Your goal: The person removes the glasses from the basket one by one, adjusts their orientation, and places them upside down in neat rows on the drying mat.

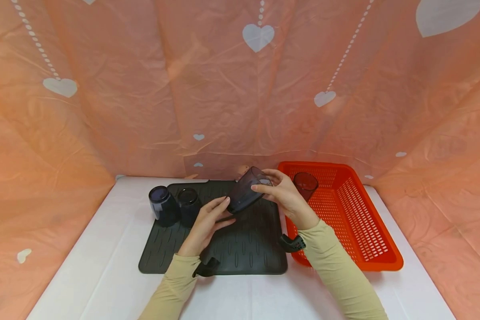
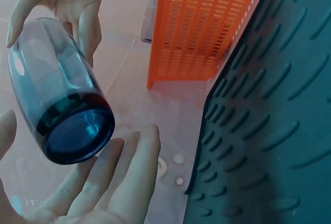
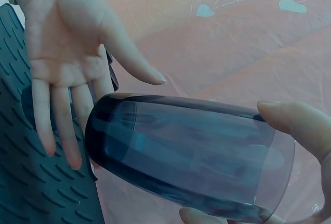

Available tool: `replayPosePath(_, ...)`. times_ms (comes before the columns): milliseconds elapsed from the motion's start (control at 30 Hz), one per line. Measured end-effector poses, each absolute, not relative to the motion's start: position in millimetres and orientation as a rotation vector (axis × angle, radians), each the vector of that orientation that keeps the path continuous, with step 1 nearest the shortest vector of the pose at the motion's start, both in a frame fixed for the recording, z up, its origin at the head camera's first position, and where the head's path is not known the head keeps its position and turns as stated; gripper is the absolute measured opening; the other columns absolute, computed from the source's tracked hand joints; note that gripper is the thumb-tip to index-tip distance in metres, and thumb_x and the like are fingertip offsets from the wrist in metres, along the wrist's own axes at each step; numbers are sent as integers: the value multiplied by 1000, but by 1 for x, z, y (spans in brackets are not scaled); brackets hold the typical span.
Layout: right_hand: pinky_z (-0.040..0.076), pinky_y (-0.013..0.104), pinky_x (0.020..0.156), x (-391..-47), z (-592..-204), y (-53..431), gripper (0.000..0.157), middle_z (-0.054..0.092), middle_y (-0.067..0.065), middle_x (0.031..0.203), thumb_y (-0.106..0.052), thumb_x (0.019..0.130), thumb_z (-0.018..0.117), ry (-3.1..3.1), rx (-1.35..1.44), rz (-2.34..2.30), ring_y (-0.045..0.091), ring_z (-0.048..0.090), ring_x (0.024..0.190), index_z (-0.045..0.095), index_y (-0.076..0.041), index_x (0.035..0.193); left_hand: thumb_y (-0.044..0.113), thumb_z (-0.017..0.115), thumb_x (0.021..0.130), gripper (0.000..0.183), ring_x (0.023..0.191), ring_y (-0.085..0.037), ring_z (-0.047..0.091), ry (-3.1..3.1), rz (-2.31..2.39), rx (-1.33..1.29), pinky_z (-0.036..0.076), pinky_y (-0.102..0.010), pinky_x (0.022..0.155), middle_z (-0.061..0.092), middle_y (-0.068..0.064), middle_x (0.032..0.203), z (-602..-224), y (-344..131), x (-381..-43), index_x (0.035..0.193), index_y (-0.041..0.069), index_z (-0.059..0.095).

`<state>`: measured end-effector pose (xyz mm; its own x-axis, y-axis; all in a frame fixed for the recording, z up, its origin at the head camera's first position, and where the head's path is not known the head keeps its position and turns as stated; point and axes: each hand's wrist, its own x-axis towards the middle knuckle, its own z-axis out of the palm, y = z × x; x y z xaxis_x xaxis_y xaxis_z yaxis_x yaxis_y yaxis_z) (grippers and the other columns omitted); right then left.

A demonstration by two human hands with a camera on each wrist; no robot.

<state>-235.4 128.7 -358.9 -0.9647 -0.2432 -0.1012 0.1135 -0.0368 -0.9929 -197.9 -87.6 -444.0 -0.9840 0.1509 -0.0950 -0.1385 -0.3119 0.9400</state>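
Note:
A bluish-grey transparent drinking glass (image 1: 245,192) is held tilted above the dark mat (image 1: 244,249), its thick base (image 2: 80,136) pointing down toward the left hand. My right hand (image 1: 288,195) pinches it near the rim, thumb on one side and fingers on the other. My left hand (image 1: 205,226) is spread at the base end, palm facing the glass and fingers straight; in the right wrist view its fingertips (image 3: 75,159) lie right beside the base. Two dark glasses stand upside down on the mat's left side, a blue one (image 1: 164,206) and a blackish one (image 1: 190,208).
An orange perforated basket (image 1: 384,240) stands right of the mat, with a reddish-looking glass (image 1: 305,184) inside at its back left. White cloth (image 1: 116,249) covers the table. A pink sheet with hearts (image 1: 224,89) hangs behind and at the sides.

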Motion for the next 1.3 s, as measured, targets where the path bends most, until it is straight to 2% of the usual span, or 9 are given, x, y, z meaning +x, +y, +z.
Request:
replayPosePath(133,49,41,91,-234,-359,129,65,49,14,129,-9,82,74,1994,-150,-2088,25,58,99,40,-6,138,37,65,91,57,106,-32,62,1636,2419,26,50,-48,89,59,-17,116,-445,-84,-198,132,1,51)
replayPosePath(200,50,41,91,-233,-359,129,66,48,14,130,-9,82,74,2001,-161,-2078,25,58,99,40,-6,139,36,63,93,54,109,-35,60,1577,2424,41,49,-49,90,59,-17,116,-446,-83,-198,132,0,50)
replayPosePath(400,51,39,90,-231,-358,130,67,47,16,131,-10,83,73,1994,-192,-2079,26,57,101,38,-4,140,32,62,94,52,116,-39,55,1490,2449,76,49,-44,93,57,-17,121,-446,-80,-199,133,-1,50)
replayPosePath(633,48,40,93,-231,-364,136,66,40,11,139,-9,83,72,1964,-190,-2054,29,50,112,37,-6,139,26,65,93,48,105,-26,63,1412,2491,10,47,-43,95,55,-18,122,-446,-80,-198,130,-2,53)
replayPosePath(733,45,43,95,-232,-366,138,66,37,12,141,-9,84,71,1955,-201,-2039,31,46,115,35,-5,139,24,66,92,48,102,-25,64,1398,2500,3,46,-44,96,55,-18,121,-446,-79,-197,129,-3,53)
replayPosePath(900,44,43,94,-233,-367,142,67,35,15,142,-5,85,68,1927,-214,-2033,30,46,112,33,-4,142,27,71,88,52,96,-23,65,1441,2496,-31,47,-45,95,57,-17,117,-443,-78,-198,127,-3,55)
replayPosePath(1100,44,46,92,-235,-369,145,65,41,17,135,-2,85,67,1898,-215,-2015,27,50,103,35,-5,141,25,75,85,50,86,-20,66,1455,2528,-111,50,-43,91,59,-16,111,-440,-78,-198,122,-3,57)
replayPosePath(1300,47,38,88,-235,-370,147,65,42,17,132,-1,84,67,1860,-225,-2018,25,54,101,35,-4,141,20,74,86,46,85,-21,67,1422,2560,-129,49,-45,92,61,-17,109,-439,-78,-198,122,-3,57)
